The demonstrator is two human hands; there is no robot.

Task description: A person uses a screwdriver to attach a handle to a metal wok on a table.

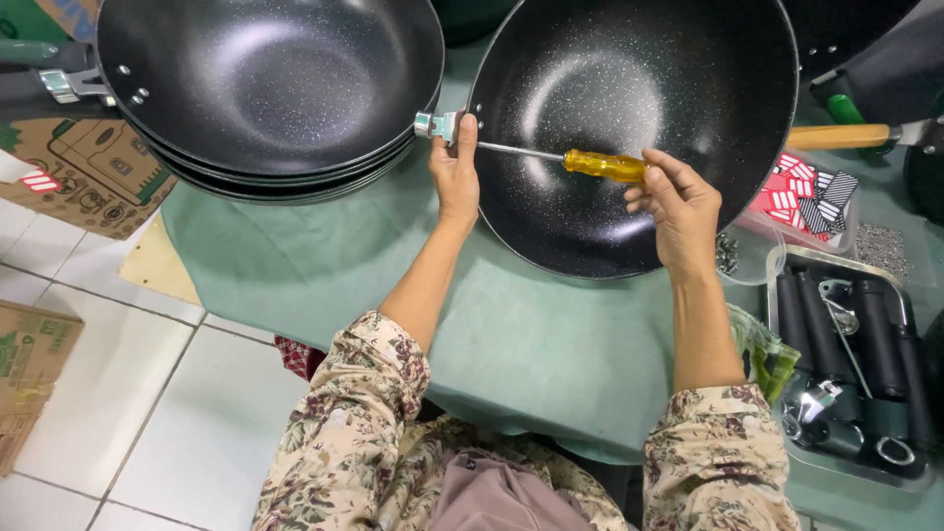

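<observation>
The left hand (pixel 455 172) pinches the metal bracket (pixel 438 125) at the rim of a black speckled wok (pixel 629 128), which lies on the green-covered counter (pixel 324 265), while the right hand (pixel 680 208) is closed around the yellow handle of a screwdriver (pixel 602 164) whose shaft reaches across the wok's bowl toward that bracket. Left of the wok, a stack of similar woks (pixel 270 84) sits on the counter, and to the right a metal tray (pixel 854 364) holds black handles, with a clear tub (pixel 808 202) of red and black tags just above it.
</observation>
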